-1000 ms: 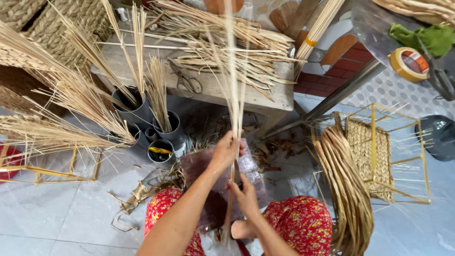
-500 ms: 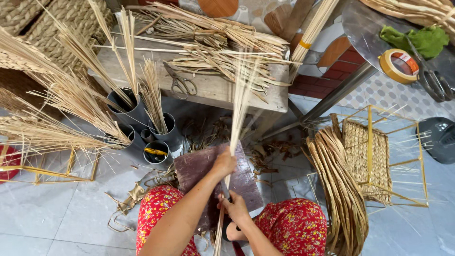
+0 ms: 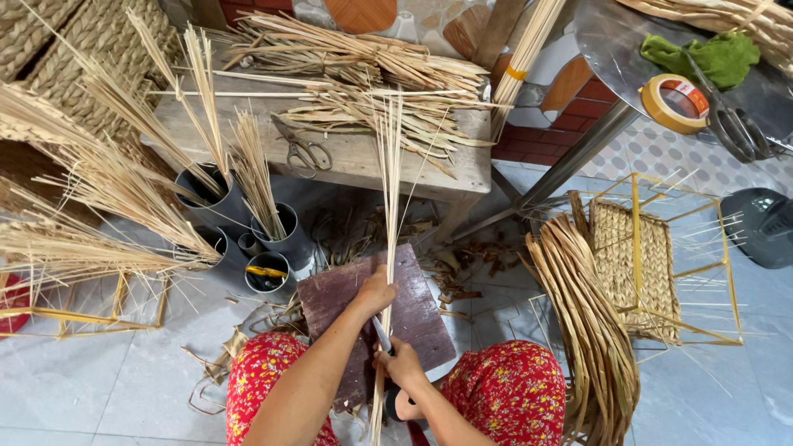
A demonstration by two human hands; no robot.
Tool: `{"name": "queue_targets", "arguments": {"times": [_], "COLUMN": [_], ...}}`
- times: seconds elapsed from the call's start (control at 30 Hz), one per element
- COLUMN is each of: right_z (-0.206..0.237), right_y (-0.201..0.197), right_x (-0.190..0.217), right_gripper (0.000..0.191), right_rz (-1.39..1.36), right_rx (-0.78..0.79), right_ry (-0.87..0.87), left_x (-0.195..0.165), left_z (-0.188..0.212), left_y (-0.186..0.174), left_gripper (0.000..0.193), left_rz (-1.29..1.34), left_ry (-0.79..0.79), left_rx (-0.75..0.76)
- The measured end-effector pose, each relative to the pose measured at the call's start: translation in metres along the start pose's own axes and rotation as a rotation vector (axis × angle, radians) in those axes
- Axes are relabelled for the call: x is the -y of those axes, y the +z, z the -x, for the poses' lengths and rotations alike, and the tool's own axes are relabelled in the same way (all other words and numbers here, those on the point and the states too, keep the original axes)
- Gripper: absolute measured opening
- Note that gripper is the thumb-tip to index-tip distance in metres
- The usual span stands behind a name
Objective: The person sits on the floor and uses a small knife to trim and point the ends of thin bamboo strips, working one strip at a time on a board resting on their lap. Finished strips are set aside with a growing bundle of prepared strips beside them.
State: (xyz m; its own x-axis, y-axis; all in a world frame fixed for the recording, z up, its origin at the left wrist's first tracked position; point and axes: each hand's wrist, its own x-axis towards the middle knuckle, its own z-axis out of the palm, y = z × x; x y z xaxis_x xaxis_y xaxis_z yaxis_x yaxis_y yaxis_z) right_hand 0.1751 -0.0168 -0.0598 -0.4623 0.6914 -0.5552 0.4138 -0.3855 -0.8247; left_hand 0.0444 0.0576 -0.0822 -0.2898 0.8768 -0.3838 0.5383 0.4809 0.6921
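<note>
Trimming looks barely begun: a thin reed bundle point(image 3: 388, 206) is gripped upright by the closed left hand point(image 3: 376, 291) over the board point(image 3: 417, 306); a knife, probably, is clenched in the right hand point(image 3: 402, 365). Untouched reeds are piled at 12 o'clock.

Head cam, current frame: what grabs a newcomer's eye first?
Dead centre, the left hand and the right hand grip a thin bundle of pale straw stalks standing upright over a dark purple board, above knees in red floral cloth. Behind it, a wooden bench is heaped with cut reeds, with scissors lying on it. Dark tubes stuffed with straw fan out at left.
</note>
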Motion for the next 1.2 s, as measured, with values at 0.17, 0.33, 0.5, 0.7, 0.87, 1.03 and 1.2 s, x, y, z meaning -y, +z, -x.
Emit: {"name": "queue_targets", "arguments": {"times": [0.17,0.33,0.5,0.7,0.87,1.03,1.2], "right_z": [-0.002,-0.002,-0.013,-0.027,-0.056,-0.092,-0.131], "right_y": [-0.009,-0.019,-0.028,-0.023,-0.019,-0.021,-0.021], "right_x": [0.002,0.002,-0.002,-0.01,-0.021,-0.046,-0.061], "right_gripper": [0.024,0.034,0.038,0.044,0.039,0.04,0.042], "right_rz": [0.121,0.196,0.22,0.109,0.111,0.041,0.018], "right_rx": [-0.073,-0.197,-0.187,-0.201,-0.215,-0.18,-0.044], "right_ry": [-0.009,-0.205,-0.101,-0.086,-0.024,-0.072,0.069], "left_x": [-0.006,-0.009,0.002,0.006,-0.004,0.0,0.019], "left_z": [0.003,0.005,-0.026,-0.075,-0.142,-0.224,-0.296], "left_y": [0.008,0.009,-0.015,-0.079,-0.155,-0.206,-0.233], "left_gripper": [0.067,0.088,0.073,0.034,0.031,0.033,0.035], "left_rz": [0.022,-0.029,-0.109,0.054,-0.113,-0.274,-0.513], "left_ry": [-0.032,-0.019,0.01,0.062,0.075,-0.001,0.101], "left_rx": [0.064,0.082,0.051,-0.342,-0.544,-0.607,-0.716]}}
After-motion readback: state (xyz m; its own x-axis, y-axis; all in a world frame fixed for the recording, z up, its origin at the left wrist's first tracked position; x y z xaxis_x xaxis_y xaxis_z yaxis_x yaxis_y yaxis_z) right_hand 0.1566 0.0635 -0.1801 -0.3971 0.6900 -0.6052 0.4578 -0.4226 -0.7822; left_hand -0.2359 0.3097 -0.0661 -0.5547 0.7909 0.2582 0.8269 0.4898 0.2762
